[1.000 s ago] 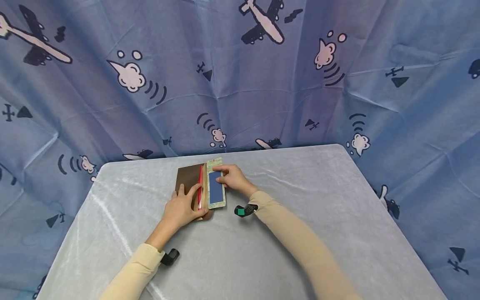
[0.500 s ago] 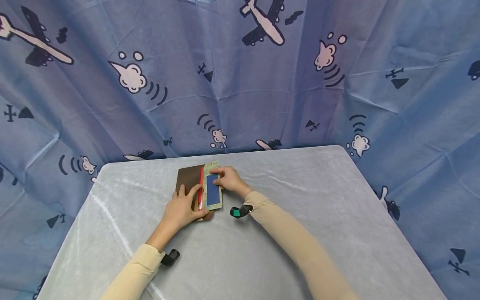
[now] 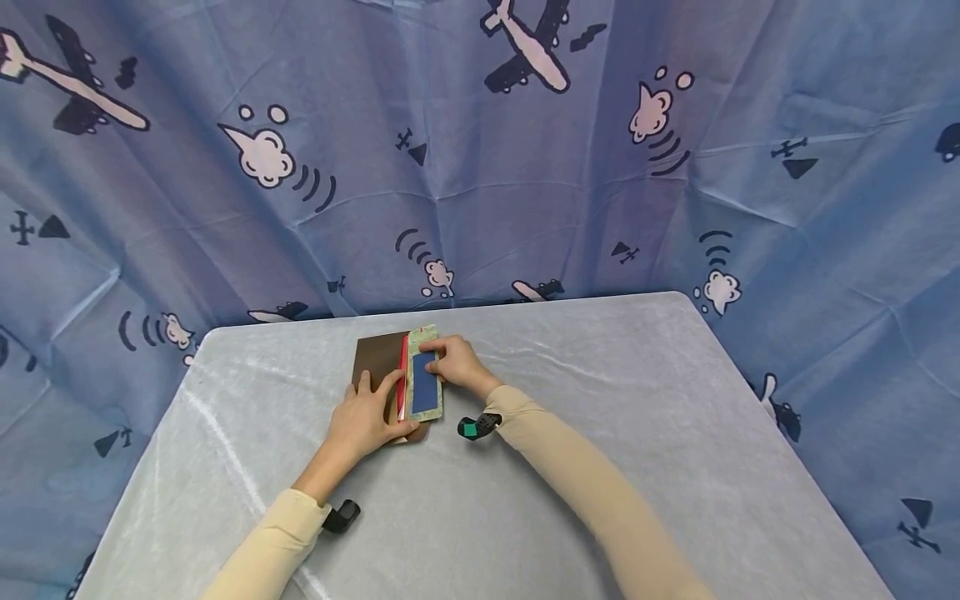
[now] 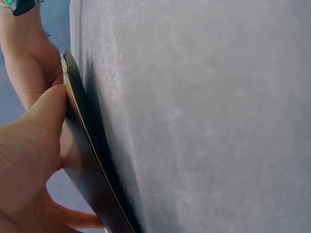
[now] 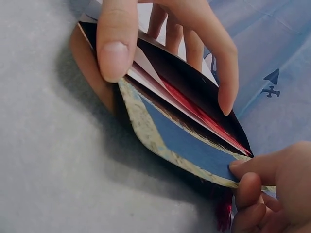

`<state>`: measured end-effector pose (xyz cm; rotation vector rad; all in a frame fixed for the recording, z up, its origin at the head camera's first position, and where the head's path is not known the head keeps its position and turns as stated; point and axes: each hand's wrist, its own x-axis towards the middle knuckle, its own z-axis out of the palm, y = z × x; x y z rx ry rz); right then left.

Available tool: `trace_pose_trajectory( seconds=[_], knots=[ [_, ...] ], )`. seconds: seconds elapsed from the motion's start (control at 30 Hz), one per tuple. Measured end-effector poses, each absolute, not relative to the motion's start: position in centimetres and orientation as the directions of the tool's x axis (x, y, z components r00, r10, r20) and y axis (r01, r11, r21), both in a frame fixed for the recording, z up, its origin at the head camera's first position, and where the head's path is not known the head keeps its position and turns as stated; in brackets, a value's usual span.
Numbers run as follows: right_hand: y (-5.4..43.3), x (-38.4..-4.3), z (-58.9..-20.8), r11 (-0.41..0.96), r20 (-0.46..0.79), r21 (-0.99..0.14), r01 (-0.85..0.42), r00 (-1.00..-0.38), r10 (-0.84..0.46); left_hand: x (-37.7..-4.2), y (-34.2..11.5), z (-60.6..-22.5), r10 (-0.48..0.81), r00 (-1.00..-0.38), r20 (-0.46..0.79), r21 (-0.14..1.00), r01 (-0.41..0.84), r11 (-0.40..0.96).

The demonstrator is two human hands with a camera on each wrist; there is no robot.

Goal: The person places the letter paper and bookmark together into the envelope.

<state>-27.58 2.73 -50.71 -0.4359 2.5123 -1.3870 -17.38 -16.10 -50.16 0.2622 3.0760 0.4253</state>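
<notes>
A brown paper envelope (image 3: pixel 377 353) lies at the back left of the table with its mouth bulging apart. My left hand (image 3: pixel 363 423) spans that mouth, thumb on the near corner and a finger at the far edge. Inside, the right wrist view shows white paper (image 5: pixel 154 93) and a shiny red piece (image 5: pixel 181 98). My right hand (image 3: pixel 461 363) pinches the right edge of a pale green patterned card (image 3: pixel 426 392) with a blue panel. The card overlaps the envelope's right side, close along its mouth. In the left wrist view the envelope (image 4: pixel 90 167) tilts up from the cloth.
A pale grey cloth (image 3: pixel 570 433) covers the table. Behind it hangs a blue curtain (image 3: pixel 480 225) printed with planes. Something shiny and red (image 5: pixel 224 209) hangs below the card in the right wrist view. Each wrist wears a dark camera band (image 3: pixel 480 426).
My right hand has moved slightly left, bringing the card from the envelope's right side over to its mouth and covering the brown strip between them. My left hand stays in place.
</notes>
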Motion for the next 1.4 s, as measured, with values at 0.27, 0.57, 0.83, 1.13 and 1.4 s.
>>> trace_pose_trajectory(
  seconds=[0.27,0.57,0.83,1.13,1.4],
  knots=[
    [2.1,-27.3,-50.5,0.533,-0.077,-0.836,-0.134,-0.931,-0.356,-17.4,-16.1,-50.0,0.165,-0.986,-0.003,0.268,0.159,0.95],
    [1.6,-27.3,-50.6,0.542,-0.067,-0.828,-0.139,-0.937,-0.344,-17.5,-16.0,-49.9,0.172,-0.985,-0.003,0.262,0.165,0.951],
    [1.2,-27.3,-50.6,0.552,-0.082,-0.823,-0.131,-0.935,-0.345,-17.5,-16.0,-49.9,0.171,-0.985,-0.005,0.256,0.164,0.953],
    [1.0,-27.1,-50.5,0.592,-0.065,-0.787,-0.173,-0.931,-0.359,-17.4,-16.0,-50.0,0.17,-0.985,-0.007,0.251,0.162,0.954],
    [1.1,-27.2,-50.4,0.677,-0.004,-0.677,-0.29,-0.918,-0.397,-17.4,-16.0,-50.3,0.176,-0.984,0.007,0.248,0.173,0.953]
  ],
)
